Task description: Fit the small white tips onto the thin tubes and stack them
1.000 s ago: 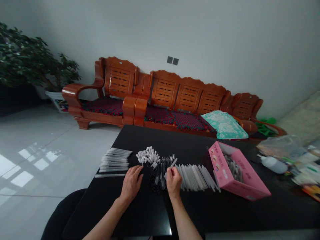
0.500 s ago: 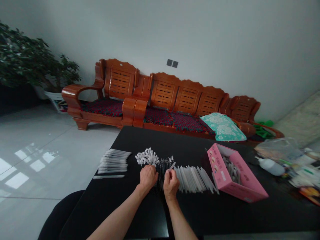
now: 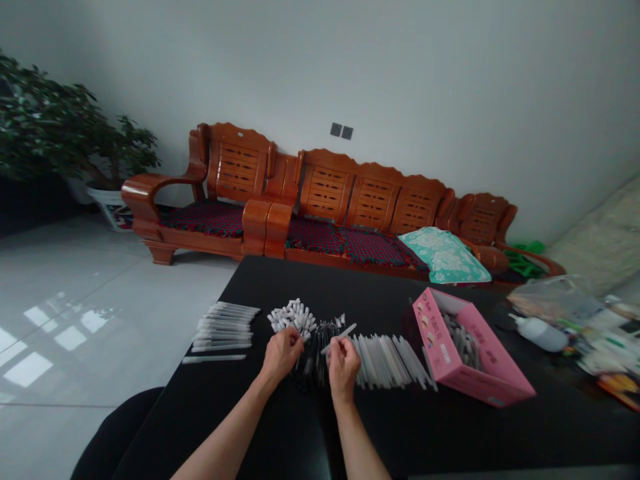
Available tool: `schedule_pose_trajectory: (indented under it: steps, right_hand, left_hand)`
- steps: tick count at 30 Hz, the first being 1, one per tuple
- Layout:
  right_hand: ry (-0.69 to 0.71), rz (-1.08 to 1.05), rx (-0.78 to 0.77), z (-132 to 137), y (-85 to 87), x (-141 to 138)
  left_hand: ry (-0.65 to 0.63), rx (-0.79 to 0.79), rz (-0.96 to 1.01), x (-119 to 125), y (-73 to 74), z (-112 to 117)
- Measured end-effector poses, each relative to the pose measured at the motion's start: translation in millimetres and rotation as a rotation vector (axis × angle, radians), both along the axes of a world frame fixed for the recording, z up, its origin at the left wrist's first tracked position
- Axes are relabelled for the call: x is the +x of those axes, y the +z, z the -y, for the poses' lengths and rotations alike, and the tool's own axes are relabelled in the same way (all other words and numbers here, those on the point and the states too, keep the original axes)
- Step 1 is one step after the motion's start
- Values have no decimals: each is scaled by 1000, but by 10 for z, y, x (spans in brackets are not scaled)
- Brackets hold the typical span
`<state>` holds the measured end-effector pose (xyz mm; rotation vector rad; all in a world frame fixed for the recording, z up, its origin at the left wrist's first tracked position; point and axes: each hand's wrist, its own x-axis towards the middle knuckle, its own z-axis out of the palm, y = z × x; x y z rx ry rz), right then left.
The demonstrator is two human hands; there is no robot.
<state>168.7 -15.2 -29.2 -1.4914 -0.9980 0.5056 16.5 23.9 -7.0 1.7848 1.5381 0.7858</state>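
Observation:
In my right hand [image 3: 343, 368] a slim whitish pen barrel [image 3: 349, 330] is pinched between thumb and fingers, lying slantwise over the dark thin rods [image 3: 323, 337], which look like pen refills. My left hand [image 3: 283, 355] is closed at the fingertips by the near edge of a pile of small white caps [image 3: 293, 315]; what its fingers hold, if anything, is too small to tell. Right of my right hand lies a long row of translucent barrels [image 3: 385, 360]. Over on the left, white pens [image 3: 225, 327] rest side by side, with a single pen [image 3: 214, 359] nearest me.
An open pink box [image 3: 487, 357] with greyish pieces inside stands on the black table [image 3: 280, 433]. Farther right are a white bottle [image 3: 543, 333] and a clear plastic bag [image 3: 557, 300]. A wooden sofa [image 3: 330, 193] runs along the wall behind the table.
My left hand has shifted left and slightly up, off the dark rods toward the caps. The barrel in my right hand has tipped flatter and shows more of its length.

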Motion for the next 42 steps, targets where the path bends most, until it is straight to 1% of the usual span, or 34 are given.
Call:
schedule_pose_trajectory:
  steps: [2,4,5,7,11,16,24,28,31,33,36,39,42]
  right_hand:
    - [35,-301,-21,-71,113,-19]
    - [98,-520,3,-137,209,-32]
    - [130,-588,19,-162,245,-36]
    - [171,-655,41,-185,290,-38]
    - [164,-680,46,-156,295,-41]
    - [146,-682,29,-104,273,-54]
    - [161,-660,11,-96,263,-52]
    - [174,-649,-14,-83,267,-64]
    - [201,-651,-50,-66,280,-111]
    - [235,-655,-81,-48,292,-174]
    - [288,-658,-127,-6,311,-321]
    - [340,-683,-169,53,320,-498]
    - [417,-768,-186,98,303,-628]
  left_hand:
    - [-55,19,162,-102,4,85]
    - [-75,29,292,-181,-8,180]
    - [-78,26,339,-211,-18,224]
    - [-91,9,405,-261,-37,294]
    - [-109,-12,459,-331,-66,364]
    - [-118,19,439,-367,-69,393]
    - [-139,31,423,-344,-23,402]
    - [-132,36,435,-346,-27,391]
    - [-124,34,478,-306,-57,355]
    - [-113,15,548,-247,-77,323]
    - [-51,-14,711,-129,-70,293]
    - [70,-37,858,-14,-19,300]
    - [167,-43,895,67,39,330]
